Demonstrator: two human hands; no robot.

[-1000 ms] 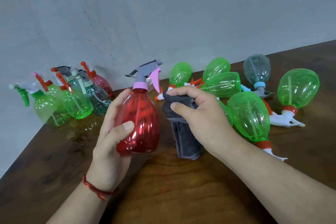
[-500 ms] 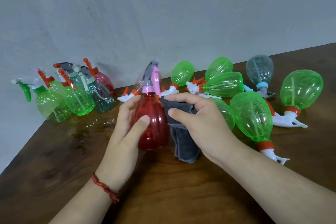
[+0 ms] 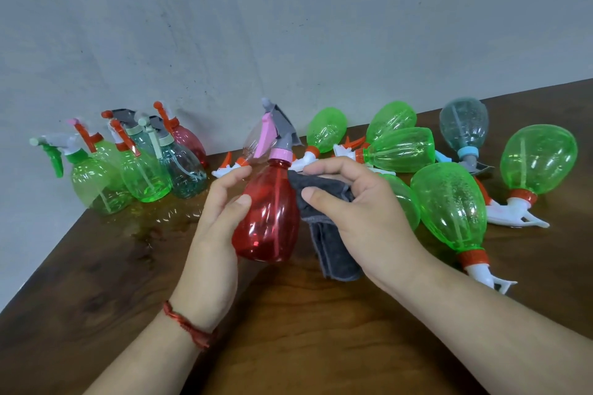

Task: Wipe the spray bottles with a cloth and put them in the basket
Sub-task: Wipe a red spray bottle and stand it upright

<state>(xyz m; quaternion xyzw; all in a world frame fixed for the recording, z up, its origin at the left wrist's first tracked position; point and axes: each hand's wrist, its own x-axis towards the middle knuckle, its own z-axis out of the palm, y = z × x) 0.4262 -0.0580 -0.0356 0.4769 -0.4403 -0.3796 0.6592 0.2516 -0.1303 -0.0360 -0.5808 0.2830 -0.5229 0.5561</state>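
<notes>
My left hand (image 3: 218, 234) curls round the translucent red plastic spray bottle with its pink-and-grey trigger (image 3: 269, 218), steadying it upright in mid-view so its sides are free for wiping. My right hand (image 3: 362, 218) pinches the bunched dark grey cloth (image 3: 337, 260) against the bottle's three o'clock shoulder. The green plastic bottles lying on their sides (image 3: 449, 202) at two o'clock are, I judge, waiting their turn, and no basket is in view.
</notes>
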